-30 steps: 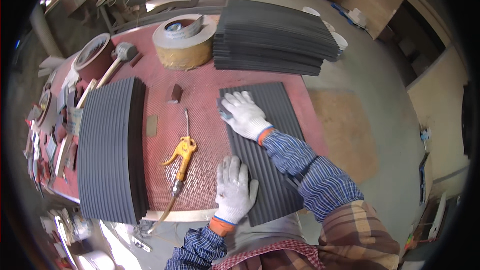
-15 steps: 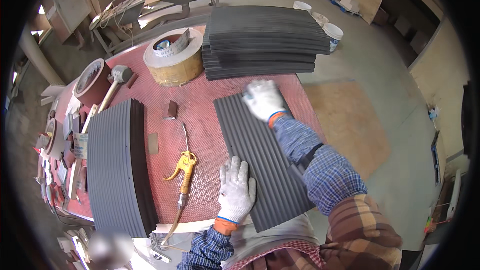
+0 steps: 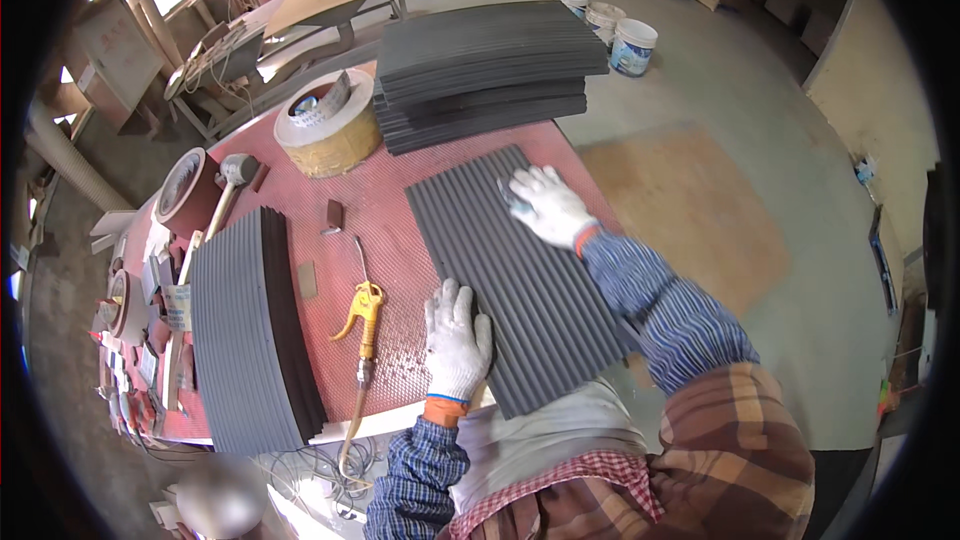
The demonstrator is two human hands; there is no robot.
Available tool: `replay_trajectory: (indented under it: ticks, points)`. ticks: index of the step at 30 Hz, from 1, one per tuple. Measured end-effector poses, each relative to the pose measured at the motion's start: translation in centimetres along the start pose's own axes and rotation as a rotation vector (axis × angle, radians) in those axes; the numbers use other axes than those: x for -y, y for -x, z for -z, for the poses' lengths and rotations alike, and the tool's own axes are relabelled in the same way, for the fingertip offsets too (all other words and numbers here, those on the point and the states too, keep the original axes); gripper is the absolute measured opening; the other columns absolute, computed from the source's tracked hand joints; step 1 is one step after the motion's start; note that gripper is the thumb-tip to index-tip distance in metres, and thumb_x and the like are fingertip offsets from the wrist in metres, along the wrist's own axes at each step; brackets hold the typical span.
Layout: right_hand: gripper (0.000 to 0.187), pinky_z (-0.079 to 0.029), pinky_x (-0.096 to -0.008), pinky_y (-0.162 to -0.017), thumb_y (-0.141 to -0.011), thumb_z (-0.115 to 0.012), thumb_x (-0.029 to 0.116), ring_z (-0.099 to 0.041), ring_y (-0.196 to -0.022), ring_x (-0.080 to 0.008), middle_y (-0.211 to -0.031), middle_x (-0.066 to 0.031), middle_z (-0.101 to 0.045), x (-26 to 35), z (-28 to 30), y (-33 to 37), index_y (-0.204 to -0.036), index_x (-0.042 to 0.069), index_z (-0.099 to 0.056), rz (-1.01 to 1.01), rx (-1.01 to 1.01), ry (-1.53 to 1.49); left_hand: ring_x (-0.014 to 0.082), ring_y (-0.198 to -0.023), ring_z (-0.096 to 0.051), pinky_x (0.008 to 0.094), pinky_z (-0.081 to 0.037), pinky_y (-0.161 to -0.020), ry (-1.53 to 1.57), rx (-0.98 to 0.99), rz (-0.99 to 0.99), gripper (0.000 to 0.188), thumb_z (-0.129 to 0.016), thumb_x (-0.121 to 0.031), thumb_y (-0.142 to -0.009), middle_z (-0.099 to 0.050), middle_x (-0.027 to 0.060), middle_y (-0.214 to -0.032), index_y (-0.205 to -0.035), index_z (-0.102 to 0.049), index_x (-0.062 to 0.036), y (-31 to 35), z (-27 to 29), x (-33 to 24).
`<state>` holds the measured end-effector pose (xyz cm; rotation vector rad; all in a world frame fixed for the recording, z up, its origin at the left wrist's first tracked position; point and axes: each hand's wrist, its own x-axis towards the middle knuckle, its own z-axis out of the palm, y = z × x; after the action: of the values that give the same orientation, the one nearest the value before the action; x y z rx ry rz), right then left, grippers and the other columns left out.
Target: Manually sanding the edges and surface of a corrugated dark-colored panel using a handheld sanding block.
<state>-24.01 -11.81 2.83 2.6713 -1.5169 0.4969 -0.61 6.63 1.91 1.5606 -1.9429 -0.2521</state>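
A dark grey ribbed panel [image 3: 520,290] lies slanted on the red textured tabletop [image 3: 400,380] in front of me. My left hand [image 3: 457,345], in a white knit glove, rests flat against the panel's left edge with fingers stretched out, holding nothing. Upon the panel's upper part is my right hand [image 3: 550,205], gloved too, its fingers bent over a small dark grey pad [image 3: 507,192]. Only an edge of that pad shows; the glove hides the remainder. To the left of my left hand lies a yellow air blow gun [image 3: 364,325] with its hose.
Stacks of ribbed panels stand at the back [image 3: 490,55] and at left [image 3: 240,330]. Rolls of abrasive [image 3: 330,140], a mallet [image 3: 237,172] and a small brown block [image 3: 332,215] sit on the table. White buckets [image 3: 634,48] stand on the floor beyond.
My right hand has slid a little down and right along the panel, its glove less blurred. My left hand stays at the panel's left edge. The whole view has shifted slightly.
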Motion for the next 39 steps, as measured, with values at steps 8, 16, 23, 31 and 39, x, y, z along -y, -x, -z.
replay_trajectory:
  ticks: [8, 16, 23, 31, 39]
  points:
    - [0.053, -0.026, -0.0530, -0.121, -0.090, -0.069, 0.031, -0.043, -0.139, -0.0406, -0.141, -0.0204, -0.053, 5.5, 7.5, 17.7, -0.132, 0.001, -0.057, 0.062, 0.167, -0.075, 0.0479, -0.135, -0.046, 0.0580, -0.028, -0.119, 0.017, -0.001, -0.004, 0.049, -0.062, -0.017, -0.092, -0.049, 0.0289, -0.144, -0.135, -0.052, 0.0023, 0.0, -0.2, 0.0]
    - [0.042, -0.040, -0.0460, -0.105, -0.097, -0.056, 0.034, -0.054, -0.121, -0.0344, -0.129, -0.0180, -0.061, -2.0, -0.5, -2.8, -0.123, 0.001, -0.062, 0.140, -0.047, -0.072, 0.0529, -0.134, -0.042, 0.0571, -0.032, -0.118, 0.020, 0.041, 0.009, 0.049, -0.063, -0.015, -0.091, -0.048, 0.0291, -0.144, -0.136, -0.052, 0.0015, 0.7, 0.1, -0.6]
    - [0.047, -0.032, -0.0481, -0.115, -0.100, -0.050, 0.040, -0.050, -0.131, -0.0333, -0.140, -0.0163, -0.057, -0.9, -2.6, -7.0, -0.128, 0.004, -0.062, -0.025, -0.028, 0.029, 0.0519, -0.131, -0.046, 0.0567, -0.034, -0.116, 0.018, 0.003, -0.010, 0.047, -0.064, -0.015, -0.091, -0.051, 0.0278, -0.142, -0.134, -0.053, 0.0008, 0.0, -0.2, -0.3]
    - [0.058, -0.024, -0.0553, -0.122, -0.091, -0.066, 0.041, -0.044, -0.140, -0.0382, -0.144, -0.0185, -0.055, 9.0, 5.6, 15.4, -0.134, 0.003, -0.060, 0.194, 0.181, -0.112, 0.0490, -0.126, -0.049, 0.0570, -0.037, -0.111, 0.064, 0.095, 0.001, 0.049, -0.069, -0.019, -0.089, -0.052, 0.0279, -0.138, -0.130, -0.056, 0.0021, 3.6, 2.2, -2.4]
    - [0.056, -0.024, -0.0521, -0.123, -0.094, -0.060, 0.038, -0.044, -0.139, -0.0368, -0.145, -0.0196, -0.053, 7.3, 1.8, 5.1, -0.137, 0.001, -0.057, 0.299, 0.147, -0.141, 0.0448, -0.124, -0.056, 0.0589, -0.039, -0.112, 0.129, 0.030, -0.114, 0.052, -0.072, -0.019, -0.082, -0.057, 0.0264, -0.134, -0.128, -0.058, 0.0004, 8.4, 2.0, -2.0]
